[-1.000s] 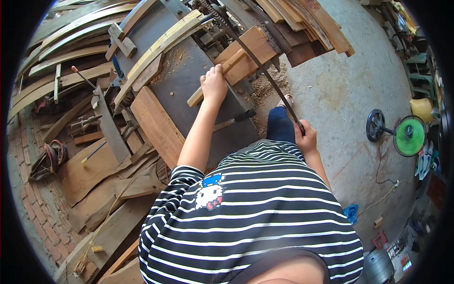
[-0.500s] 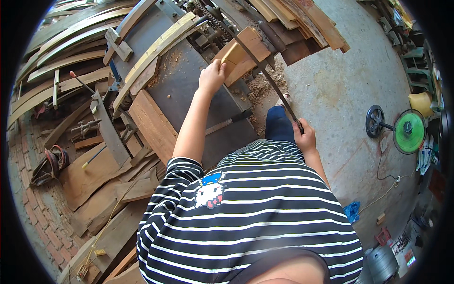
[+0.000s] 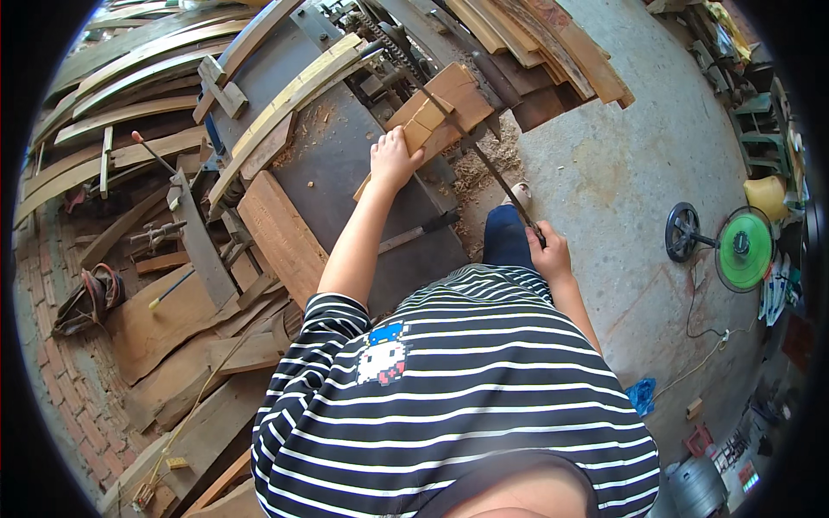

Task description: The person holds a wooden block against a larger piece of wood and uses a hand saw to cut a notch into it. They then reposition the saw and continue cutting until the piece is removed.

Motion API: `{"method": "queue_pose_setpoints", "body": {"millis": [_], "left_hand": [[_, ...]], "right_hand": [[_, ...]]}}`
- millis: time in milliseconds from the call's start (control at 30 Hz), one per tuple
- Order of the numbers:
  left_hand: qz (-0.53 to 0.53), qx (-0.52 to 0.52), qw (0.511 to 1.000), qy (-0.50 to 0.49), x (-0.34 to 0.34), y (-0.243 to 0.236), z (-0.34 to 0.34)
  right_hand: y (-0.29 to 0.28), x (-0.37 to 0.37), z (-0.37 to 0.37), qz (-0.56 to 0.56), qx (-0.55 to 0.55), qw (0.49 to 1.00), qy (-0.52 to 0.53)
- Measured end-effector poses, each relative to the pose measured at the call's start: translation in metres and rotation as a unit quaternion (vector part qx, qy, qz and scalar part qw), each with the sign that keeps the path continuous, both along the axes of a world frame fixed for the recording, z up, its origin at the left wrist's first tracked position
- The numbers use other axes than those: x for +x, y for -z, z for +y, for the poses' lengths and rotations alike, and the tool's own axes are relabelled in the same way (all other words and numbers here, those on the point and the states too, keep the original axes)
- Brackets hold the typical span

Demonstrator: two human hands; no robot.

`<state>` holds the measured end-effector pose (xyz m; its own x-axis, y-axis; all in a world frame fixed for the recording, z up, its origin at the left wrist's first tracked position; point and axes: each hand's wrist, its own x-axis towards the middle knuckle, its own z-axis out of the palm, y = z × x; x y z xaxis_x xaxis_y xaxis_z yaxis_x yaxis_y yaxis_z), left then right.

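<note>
A long, narrow dark blade, seen nearly edge-on and looking like a handsaw [image 3: 498, 169], slants from my right hand toward the machine at the top. My right hand [image 3: 550, 251] is wrapped round its near end, beside my thigh. Its far part crosses a small light wooden piece [image 3: 425, 123], which lies on a wider reddish-brown board [image 3: 462, 92]. My left hand [image 3: 396, 161] is closed over the near end of the light piece, with its fingers on top. Whether the blade has cut into the wood cannot be made out.
A dark machine table [image 3: 315, 164] with shavings lies left of my left hand. Curved wooden strips [image 3: 289, 104] rest across it, beside a thick board [image 3: 281, 237]. Stacked planks [image 3: 553, 52] jut out at the upper right. A green fan [image 3: 744, 249] stands on the concrete floor at right.
My left hand has shifted slightly right and nearer, and the light piece shows nearer and turned. My right hand has moved slightly left with the handsaw.
</note>
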<state>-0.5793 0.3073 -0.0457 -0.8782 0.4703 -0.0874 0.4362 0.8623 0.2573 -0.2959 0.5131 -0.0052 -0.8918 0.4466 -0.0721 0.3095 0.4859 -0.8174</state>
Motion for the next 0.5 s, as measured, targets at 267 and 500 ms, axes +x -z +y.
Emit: {"method": "queue_pose_setpoints", "body": {"millis": [267,500], "left_hand": [[-0.010,-0.064,0.997,0.052,-0.017,-0.009,0.002],[0.008,-0.017,1.000,0.025,-0.011,-0.005,0.001]], "right_hand": [[0.007,0.003,-0.003,-0.012,0.042,0.999,-0.030],[0.005,0.002,-0.004,-0.037,0.028,0.999,-0.025]]}}
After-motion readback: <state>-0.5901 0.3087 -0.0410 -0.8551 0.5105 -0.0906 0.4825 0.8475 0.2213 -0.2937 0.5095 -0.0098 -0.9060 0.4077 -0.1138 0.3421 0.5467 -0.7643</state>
